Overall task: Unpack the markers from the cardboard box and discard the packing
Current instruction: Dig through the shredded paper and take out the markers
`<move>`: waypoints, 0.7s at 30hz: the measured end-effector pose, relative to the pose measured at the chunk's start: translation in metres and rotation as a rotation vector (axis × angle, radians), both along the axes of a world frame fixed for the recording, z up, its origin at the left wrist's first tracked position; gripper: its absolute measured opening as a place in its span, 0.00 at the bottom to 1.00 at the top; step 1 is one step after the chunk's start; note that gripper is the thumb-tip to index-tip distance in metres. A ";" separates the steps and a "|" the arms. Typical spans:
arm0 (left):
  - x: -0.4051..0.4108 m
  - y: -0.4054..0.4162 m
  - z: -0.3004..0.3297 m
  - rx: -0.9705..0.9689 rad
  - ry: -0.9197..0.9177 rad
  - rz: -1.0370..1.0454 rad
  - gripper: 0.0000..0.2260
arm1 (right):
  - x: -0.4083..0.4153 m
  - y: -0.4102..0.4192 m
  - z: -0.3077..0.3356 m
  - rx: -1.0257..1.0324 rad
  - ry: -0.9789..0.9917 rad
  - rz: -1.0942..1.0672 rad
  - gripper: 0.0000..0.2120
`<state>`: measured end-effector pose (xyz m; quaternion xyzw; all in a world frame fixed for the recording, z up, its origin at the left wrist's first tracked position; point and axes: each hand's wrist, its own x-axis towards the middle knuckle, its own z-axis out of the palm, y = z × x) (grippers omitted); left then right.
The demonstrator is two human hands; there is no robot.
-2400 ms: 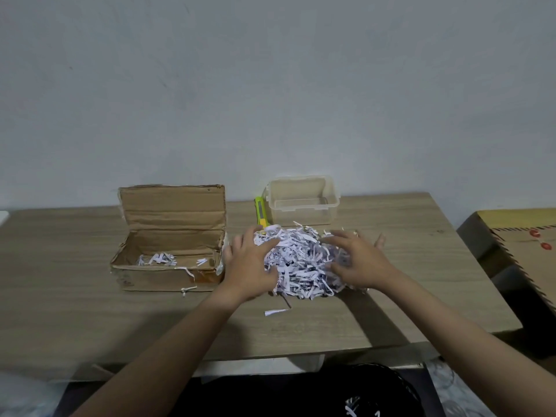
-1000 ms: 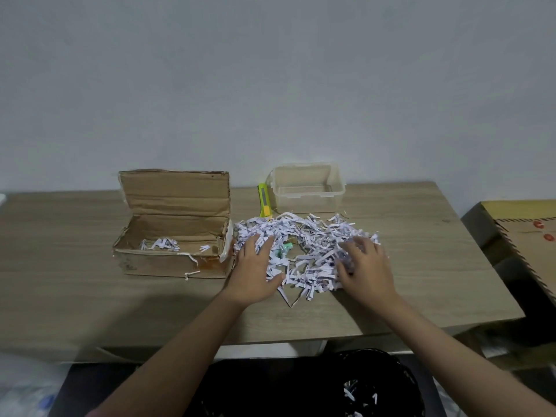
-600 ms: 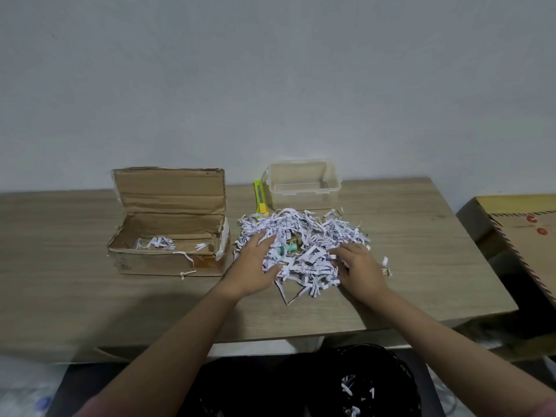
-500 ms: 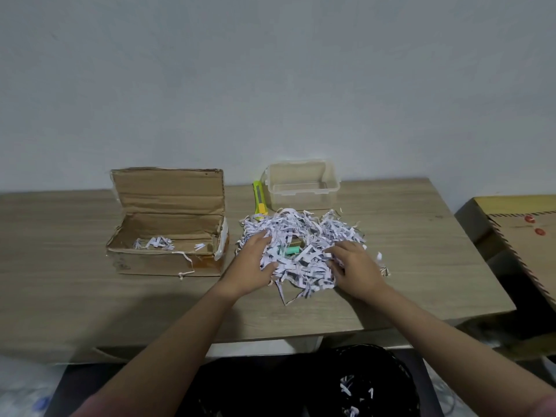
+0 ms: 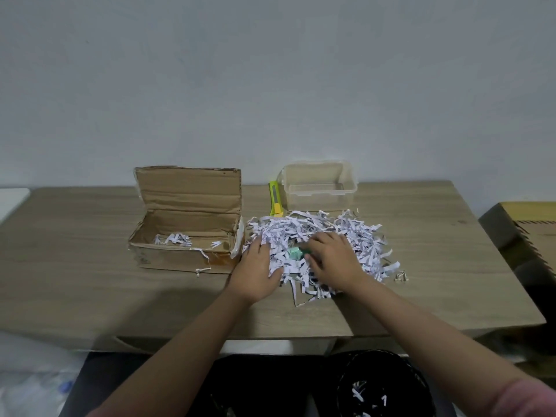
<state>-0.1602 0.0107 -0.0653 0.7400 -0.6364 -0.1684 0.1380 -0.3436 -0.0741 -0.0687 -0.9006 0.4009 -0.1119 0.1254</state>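
Wooden surface (image 5: pixel 90 281) carries the open cardboard box (image 5: pixel 186 224), nearly emptied, a few shreds left inside. Beside it the shredded paper packing (image 5: pixel 355 236) lies heaped. Step in hand, by my reading: sifting for markers. Left hand (image 5: pixel 255 269) spread flat on the heap; right hand (image 5: pixel 331 260) reaches into it, fingers at a green marker (image 5: pixel 296 252), grip unclear. Next: pinch it free, shake off strips.

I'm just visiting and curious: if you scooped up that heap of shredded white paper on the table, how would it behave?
The shredded paper would likely feel very light and springy, since it lies as a loose, fluffy tangle. It would probably shed: stray strips already lie apart on the table. Gripped by the left hand and right hand together, it should compress rather than hold shape.
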 end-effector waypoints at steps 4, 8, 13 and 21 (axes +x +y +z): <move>-0.002 0.002 -0.004 0.062 -0.026 0.028 0.35 | -0.003 -0.005 -0.001 -0.034 0.024 -0.025 0.12; -0.002 0.002 -0.010 0.091 -0.082 0.009 0.39 | -0.010 -0.014 0.003 -0.038 0.090 -0.076 0.12; -0.001 -0.002 -0.016 0.211 -0.163 -0.019 0.43 | -0.012 -0.024 0.014 0.063 0.127 -0.107 0.13; 0.002 -0.002 -0.019 0.156 -0.147 -0.094 0.37 | -0.017 -0.037 0.024 0.122 0.245 -0.111 0.16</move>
